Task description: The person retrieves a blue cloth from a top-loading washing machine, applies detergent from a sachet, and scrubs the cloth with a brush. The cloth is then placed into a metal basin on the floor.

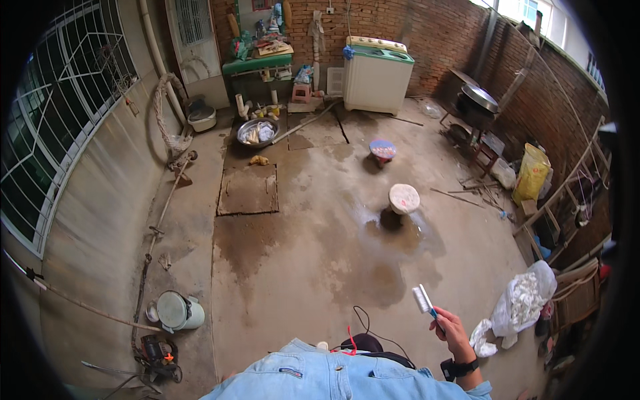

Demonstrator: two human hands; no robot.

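Observation:
In my right hand (452, 332) is a scrubbing brush (424, 301) with white bristles and a blue and dark handle. I hold it by the handle, out over the concrete floor (310, 290). My left hand is out of view. Before me on the wet part of the floor stands a stool (404, 198) with a round pale top. Beyond it is a smaller stool (383, 149) with a blue and red top. A metal basin (258, 133) holding white cloth stands farther off, with a yellowish-brown crumpled item (259, 160) on the floor close to it.
A twin-tub washing machine (375, 77) stands by the brick wall. To the left are a lidded bucket (180, 311) and an engine-like machine (157, 355). A white plastic bag (522, 300), a yellow sack (531, 172) and a wooden ladder (552, 217) line the right side. Sticks (460, 196) lie on the floor.

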